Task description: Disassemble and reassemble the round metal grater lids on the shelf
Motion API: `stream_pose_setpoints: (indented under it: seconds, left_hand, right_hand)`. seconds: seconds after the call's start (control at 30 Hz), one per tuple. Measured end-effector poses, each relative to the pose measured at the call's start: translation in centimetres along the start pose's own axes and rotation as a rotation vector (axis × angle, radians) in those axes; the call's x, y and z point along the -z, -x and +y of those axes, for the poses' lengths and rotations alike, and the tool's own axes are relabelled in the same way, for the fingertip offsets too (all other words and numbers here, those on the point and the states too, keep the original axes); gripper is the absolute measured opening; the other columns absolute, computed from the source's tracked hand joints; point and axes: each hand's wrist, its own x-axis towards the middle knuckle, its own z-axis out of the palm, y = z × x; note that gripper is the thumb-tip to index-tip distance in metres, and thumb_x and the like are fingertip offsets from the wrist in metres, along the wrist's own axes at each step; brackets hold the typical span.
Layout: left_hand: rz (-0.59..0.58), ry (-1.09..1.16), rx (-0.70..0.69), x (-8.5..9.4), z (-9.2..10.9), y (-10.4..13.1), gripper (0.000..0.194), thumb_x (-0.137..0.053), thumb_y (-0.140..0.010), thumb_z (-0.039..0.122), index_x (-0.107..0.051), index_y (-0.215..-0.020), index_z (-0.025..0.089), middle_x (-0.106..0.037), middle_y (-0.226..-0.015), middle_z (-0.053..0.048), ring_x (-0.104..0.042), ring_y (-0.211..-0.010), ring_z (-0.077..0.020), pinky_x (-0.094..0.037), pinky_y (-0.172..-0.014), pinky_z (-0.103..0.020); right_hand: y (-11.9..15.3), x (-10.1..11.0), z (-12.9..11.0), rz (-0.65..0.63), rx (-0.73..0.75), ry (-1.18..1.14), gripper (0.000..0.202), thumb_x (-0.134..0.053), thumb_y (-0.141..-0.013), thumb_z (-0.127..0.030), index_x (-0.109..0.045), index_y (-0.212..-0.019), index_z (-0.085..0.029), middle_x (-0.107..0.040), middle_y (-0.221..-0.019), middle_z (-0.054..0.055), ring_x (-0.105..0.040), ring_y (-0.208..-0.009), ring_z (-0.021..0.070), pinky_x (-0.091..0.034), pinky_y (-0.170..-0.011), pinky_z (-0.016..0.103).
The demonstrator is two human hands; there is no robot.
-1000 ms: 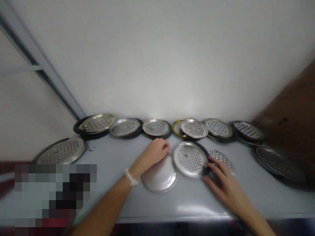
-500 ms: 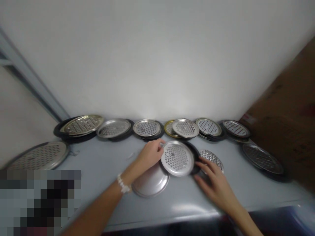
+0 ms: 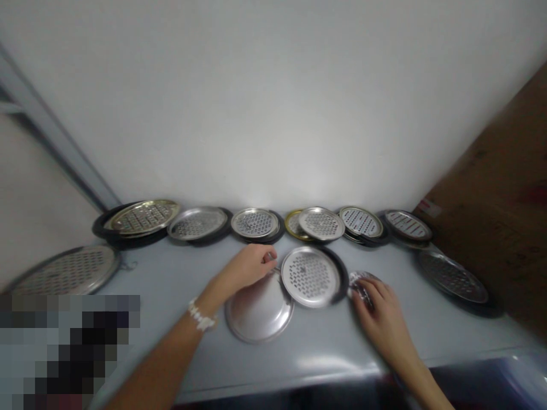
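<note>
Holed disc mid-frame on desk, btwn L hand & R hand; round, axes abt equal, face up. L fingers curled, R's bent over small grater; grips unclear.

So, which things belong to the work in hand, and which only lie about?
At the hands:
smooth round silver metal disc, nearest the left hand
round silver perforated metal disc with black rim, between the hands
shiny perforated metal disc, partly hidden by the right hand

Apparently lying about:
round perforated metal discs along the white wall and at both sides
</note>
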Motion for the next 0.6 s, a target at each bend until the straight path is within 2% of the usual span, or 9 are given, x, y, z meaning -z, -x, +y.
stream_pose_setpoints:
  seconds: [0.07,0.23,0.3,0.4,0.5,0.6]
  left_hand:
    - [-0.027,-0.049,0.019,0.1,-0.1,0.2,0.020,-0.055,-0.090,0.029,-0.073,-0.093,0.020,-0.076,-0.089,-0.007,-0.069,-0.082,-0.0225,-0.045,-0.071,-0.030]
    - [0.040,-0.155,0.077,0.0,0.3,0.4,0.029,-0.043,-0.098,0.031,-0.070,-0.095,0.019,-0.076,-0.093,-0.010,-0.069,-0.089,-0.0258,-0.043,-0.074,-0.033]
    - [0.060,-0.144,0.081,-0.3,0.7,0.4,0.031,-0.043,-0.099,0.033,-0.070,-0.095,0.018,-0.076,-0.095,-0.012,-0.069,-0.090,-0.0266,-0.043,-0.075,-0.033]
    - [0.073,-0.032,0.056,-1.1,1.3,0.3,0.029,-0.051,-0.096,0.039,-0.067,-0.108,0.017,-0.076,-0.095,-0.010,-0.069,-0.087,-0.0250,-0.045,-0.075,-0.032]
    - [0.056,0.082,0.007,-1.8,1.7,0.2,0.029,-0.057,-0.092,0.031,-0.063,-0.118,0.018,-0.075,-0.085,-0.005,-0.069,-0.080,-0.0217,-0.045,-0.073,-0.030]
    - [0.064,0.092,-0.004,-1.9,1.5,0.0,0.032,-0.053,-0.089,0.018,-0.062,-0.120,0.018,-0.074,-0.079,-0.002,-0.068,-0.073,-0.0195,-0.044,-0.068,-0.028]
  right_hand:
    - [0.0,-0.1,0.1,-0.018,-0.017,0.033,0.020,-0.052,-0.097,-0.035,-0.064,-0.103,-0.021,-0.068,-0.106,0.011,-0.060,-0.101,0.0291,-0.048,-0.091,0.048]
    - [0.0,0.0,0.0,-0.017,-0.047,0.091,0.019,-0.053,-0.096,-0.035,-0.064,-0.099,-0.020,-0.068,-0.103,0.011,-0.059,-0.097,0.0288,-0.047,-0.088,0.046]
    - [0.0,0.0,-0.1,-0.015,-0.045,0.093,0.019,-0.053,-0.096,-0.035,-0.064,-0.099,-0.020,-0.068,-0.103,0.011,-0.058,-0.096,0.0286,-0.046,-0.088,0.046]
    - [-0.1,0.0,-0.2,-0.016,-0.037,0.091,0.018,-0.053,-0.096,-0.034,-0.064,-0.099,-0.020,-0.068,-0.104,0.011,-0.058,-0.097,0.0283,-0.046,-0.088,0.045]
    - [-0.1,0.0,-0.2,-0.016,-0.032,0.086,0.017,-0.052,-0.096,-0.033,-0.064,-0.099,-0.020,-0.067,-0.105,0.011,-0.059,-0.098,0.0283,-0.046,-0.088,0.044]
    - [-0.1,-0.1,-0.2,-0.002,-0.027,0.081,0.018,-0.052,-0.096,-0.033,-0.064,-0.100,-0.020,-0.067,-0.106,0.011,-0.059,-0.099,0.0283,-0.046,-0.088,0.044]
